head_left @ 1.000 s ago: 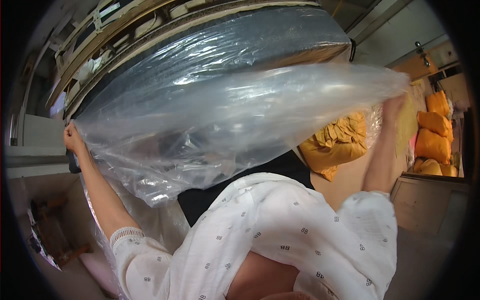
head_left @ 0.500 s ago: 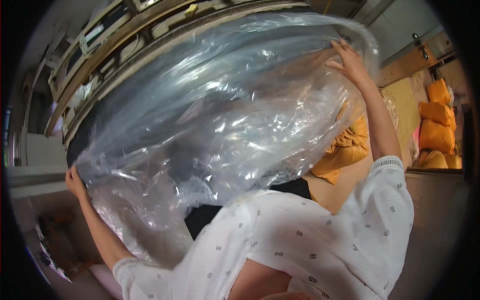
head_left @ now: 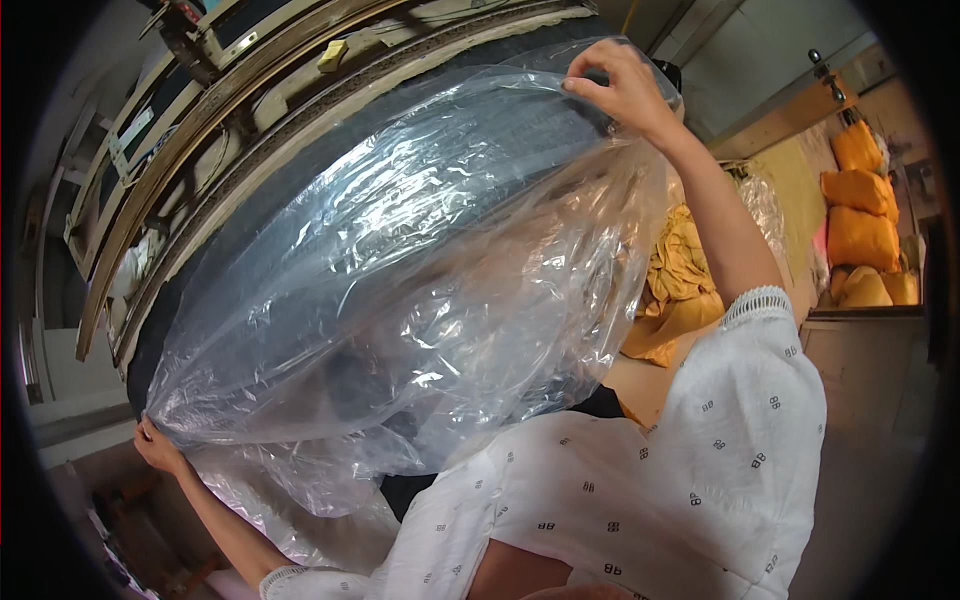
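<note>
A large sheet of clear plastic film (head_left: 400, 230) is stretched across in front of me, crinkled and shiny, over a dark surface (head_left: 240, 250). My left hand (head_left: 160, 447) pinches the film's gathered corner at the lower left. At the far right, my right hand (head_left: 622, 85) has thumb and fingers curled together on the film's far edge. Between the two hands the film bulges in loose folds, and its near part hangs down in front of my body. Whether it is a single sheet or a bag cannot be told.
Along the far side runs a long wooden frame with rails (head_left: 200, 160), with a small yellow piece (head_left: 332, 56) on it. Yellow-orange cloth (head_left: 685, 275) lies in a heap at right. Several orange bundles (head_left: 862, 235) are stacked farther right, near a wooden beam (head_left: 790, 128).
My right hand has moved left and a little farther away, its spread fingers now curled onto the film. My left hand has come nearer, still pinching the corner. The film has flattened and pulled tauter.
</note>
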`<state>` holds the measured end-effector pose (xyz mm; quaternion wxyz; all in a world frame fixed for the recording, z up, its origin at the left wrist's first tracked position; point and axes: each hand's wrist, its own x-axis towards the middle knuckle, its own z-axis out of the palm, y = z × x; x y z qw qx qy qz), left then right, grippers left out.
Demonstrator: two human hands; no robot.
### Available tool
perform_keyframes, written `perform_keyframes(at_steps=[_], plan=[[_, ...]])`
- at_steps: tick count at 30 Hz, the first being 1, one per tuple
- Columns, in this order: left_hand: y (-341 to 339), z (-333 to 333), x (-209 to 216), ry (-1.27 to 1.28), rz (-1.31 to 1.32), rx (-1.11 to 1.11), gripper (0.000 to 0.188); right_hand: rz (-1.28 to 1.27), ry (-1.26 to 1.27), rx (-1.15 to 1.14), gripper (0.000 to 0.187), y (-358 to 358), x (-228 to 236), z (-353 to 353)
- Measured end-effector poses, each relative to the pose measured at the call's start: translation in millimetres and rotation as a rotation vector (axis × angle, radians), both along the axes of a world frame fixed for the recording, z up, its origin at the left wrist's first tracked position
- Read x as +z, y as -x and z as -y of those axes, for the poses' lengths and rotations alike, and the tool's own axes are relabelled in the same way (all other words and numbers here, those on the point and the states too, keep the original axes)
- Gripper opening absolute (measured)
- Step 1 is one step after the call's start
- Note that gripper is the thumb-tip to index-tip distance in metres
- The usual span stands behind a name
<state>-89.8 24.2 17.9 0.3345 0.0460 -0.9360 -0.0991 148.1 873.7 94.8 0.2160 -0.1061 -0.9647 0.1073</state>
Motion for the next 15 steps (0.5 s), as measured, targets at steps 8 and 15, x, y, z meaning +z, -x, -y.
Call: perform_keyframes(at_steps=[8,15], plan=[[-1,7,1,-0.05,0.025,-0.022,0.037,0.2,1.124,0.293,0.025,-14,27,17],[-3,1,3,-0.039,0.05,0.006,0.035,0.425,1.333,0.46,0.023,-27,37,0]])
